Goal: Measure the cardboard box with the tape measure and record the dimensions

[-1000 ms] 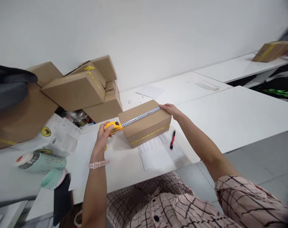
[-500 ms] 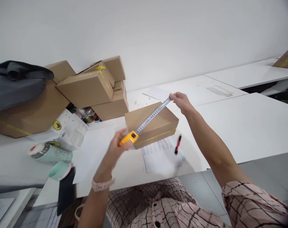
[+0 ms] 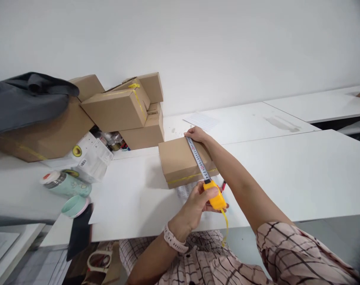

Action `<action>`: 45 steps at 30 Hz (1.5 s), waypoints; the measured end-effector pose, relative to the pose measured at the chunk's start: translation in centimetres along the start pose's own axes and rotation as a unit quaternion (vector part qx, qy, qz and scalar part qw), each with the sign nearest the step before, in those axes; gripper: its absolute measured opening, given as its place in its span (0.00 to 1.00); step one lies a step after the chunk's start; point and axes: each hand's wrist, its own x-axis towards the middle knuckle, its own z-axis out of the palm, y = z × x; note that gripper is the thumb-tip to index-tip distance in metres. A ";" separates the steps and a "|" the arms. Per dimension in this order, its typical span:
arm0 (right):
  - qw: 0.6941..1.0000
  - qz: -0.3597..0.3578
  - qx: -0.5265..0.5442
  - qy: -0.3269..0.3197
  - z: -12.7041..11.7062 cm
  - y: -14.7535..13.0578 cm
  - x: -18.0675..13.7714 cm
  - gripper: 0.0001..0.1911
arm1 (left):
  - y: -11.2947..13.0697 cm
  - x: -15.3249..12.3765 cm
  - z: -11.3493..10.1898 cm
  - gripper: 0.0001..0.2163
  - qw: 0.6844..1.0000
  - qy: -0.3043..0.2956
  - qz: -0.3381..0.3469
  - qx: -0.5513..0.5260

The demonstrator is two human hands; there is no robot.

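A small cardboard box [image 3: 177,160] with yellow tape lies on the white table [image 3: 287,174] in front of me. My left hand [image 3: 194,206] is closed round a yellow tape measure [image 3: 215,196] at the box's near edge. Its blade [image 3: 198,158] runs across the box top from near to far. My right hand [image 3: 196,134] pinches the blade's end against the box's far edge. A printed sheet [image 3: 184,192] and a red pen [image 3: 223,186] lie partly hidden beside the box.
Several cardboard boxes [image 3: 120,109] are stacked at the back left, with a dark bag [image 3: 25,99] on a large one. A white carton [image 3: 91,156], a mint flask [image 3: 64,184] and its cap [image 3: 74,206] lie at the left. A paper sheet [image 3: 200,120] lies farther back.
The tape measure has turned from lying along the box's length to lying across its width. My left hand moved to the near side with the case; my right hand moved to the far edge.
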 end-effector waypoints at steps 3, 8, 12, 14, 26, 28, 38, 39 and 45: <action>1.000 -0.007 0.015 -0.025 0.0 0.5 -0.1 0.22 | -1.0 0.1 0.5 0.31 1.000 0.009 -0.007 -0.017; 0.999 -0.007 0.030 -0.034 0.1 0.5 0.1 0.21 | -1.6 0.2 0.9 0.29 1.000 0.021 -0.003 -0.020; 0.999 -0.006 0.024 -0.032 0.3 0.5 0.2 0.20 | -1.6 0.7 1.0 0.29 0.999 0.028 0.003 -0.017; 0.999 0.002 0.017 -0.027 0.4 0.2 0.2 0.19 | -1.6 1.1 1.0 0.29 0.999 0.035 0.005 -0.010; 0.956 0.034 0.251 0.151 -6.4 5.8 -9.5 0.44 | 0.3 -7.4 -6.1 0.34 0.953 0.193 0.181 0.150; 0.956 0.073 0.254 0.126 -5.6 7.5 -12.6 0.47 | 0.0 -7.5 -8.8 0.34 0.924 0.273 0.217 0.157; 0.996 0.033 0.016 0.084 -4.2 1.3 -16.1 0.40 | 5.8 -3.6 -12.7 0.27 0.931 0.230 0.262 0.105; 0.994 0.040 -0.030 0.101 -5.1 0.4 -15.4 0.36 | 7.2 -3.3 -12.7 0.27 0.930 0.225 0.269 0.109; 0.968 0.053 -0.206 0.137 -5.9 -1.9 -10.0 0.32 | 11.1 -1.3 -12.1 0.28 0.927 0.215 0.270 0.148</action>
